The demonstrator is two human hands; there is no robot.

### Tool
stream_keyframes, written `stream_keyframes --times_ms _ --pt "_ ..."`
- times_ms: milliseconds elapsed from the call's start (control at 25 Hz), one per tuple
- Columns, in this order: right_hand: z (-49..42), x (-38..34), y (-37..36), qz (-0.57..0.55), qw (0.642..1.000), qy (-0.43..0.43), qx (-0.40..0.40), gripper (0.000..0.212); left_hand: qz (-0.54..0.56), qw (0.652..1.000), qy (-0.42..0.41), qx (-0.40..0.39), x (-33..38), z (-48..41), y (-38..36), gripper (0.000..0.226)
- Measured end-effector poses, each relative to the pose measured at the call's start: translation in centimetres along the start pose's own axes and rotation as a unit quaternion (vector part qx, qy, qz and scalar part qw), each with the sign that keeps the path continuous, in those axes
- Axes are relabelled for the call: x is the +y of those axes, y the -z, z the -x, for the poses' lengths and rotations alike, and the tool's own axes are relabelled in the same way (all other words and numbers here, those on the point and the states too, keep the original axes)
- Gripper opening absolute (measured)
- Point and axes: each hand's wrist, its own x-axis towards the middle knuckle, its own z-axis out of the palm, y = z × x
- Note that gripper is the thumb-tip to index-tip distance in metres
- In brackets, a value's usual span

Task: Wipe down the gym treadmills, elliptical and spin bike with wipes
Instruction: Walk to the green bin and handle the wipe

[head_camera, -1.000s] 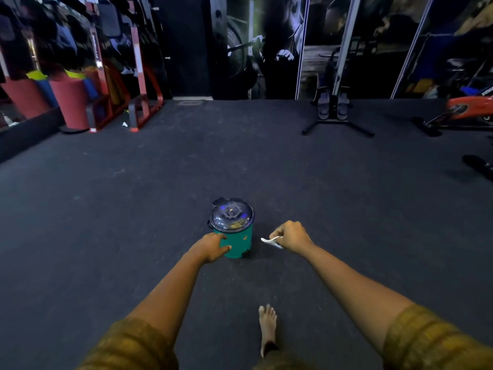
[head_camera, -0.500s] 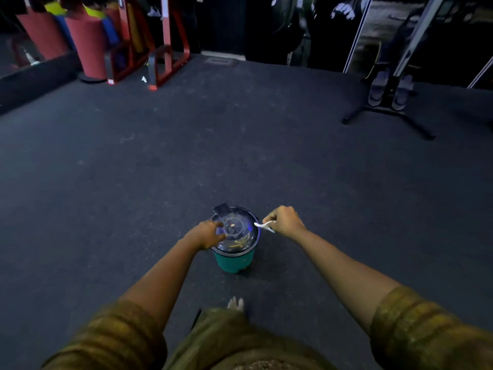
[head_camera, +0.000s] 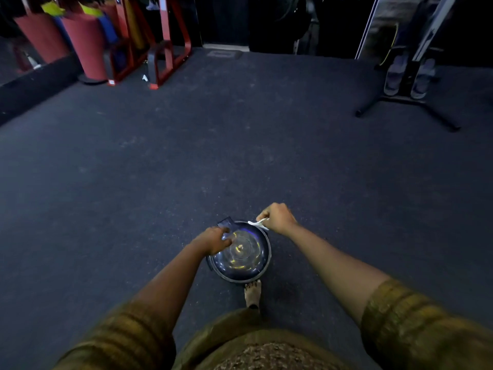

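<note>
A round tub (head_camera: pixel 262 273) with a dark, glossy, see-through lid (head_camera: pixel 240 253) stands on the dark speckled rubber floor (head_camera: pixel 186 161), seen almost straight from above, so little of its wall shows. A small flat tab (head_camera: pixel 225 223) juts from the lid's far left rim. The left hand (head_camera: pixel 213 240) lies on the near left part of the lid, its grip curled over the lid's edge with the fingertips on the glossy top. The right hand (head_camera: pixel 277 218) hangs just past the far right rim, its grip narrow and pinched on a thin white wipe (head_camera: pixel 258 222), a twisted strand that reaches left from the fingers and ends over the rim; whether the wipe touches the lid cannot be told. Both forearms are bare, and mustard-brown sleeves (head_camera: pixel 416 324) cover the upper arms. A bare foot (head_camera: pixel 253 293) is planted on the floor just behind the tub, toes close to its near side. Far off at the upper left stand dull red padded cylinders (head_camera: pixel 88 46) beside a red metal rack (head_camera: pixel 170 41). At the upper right, well apart from the tub, is a black floor stand (head_camera: pixel 408 100) with two grey pedal-like pads (head_camera: pixel 394 78).
</note>
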Motion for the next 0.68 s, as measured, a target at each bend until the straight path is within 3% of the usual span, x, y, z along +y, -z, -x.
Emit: stream_keyframes --times_ms 680 --pt "-1.0 1.9 -3.2 -0.053 0.997 -0.052 0.003 0.018 0.085 0.995 0.045 -0.011 -2.7 -0.6 -3.1 0.052"
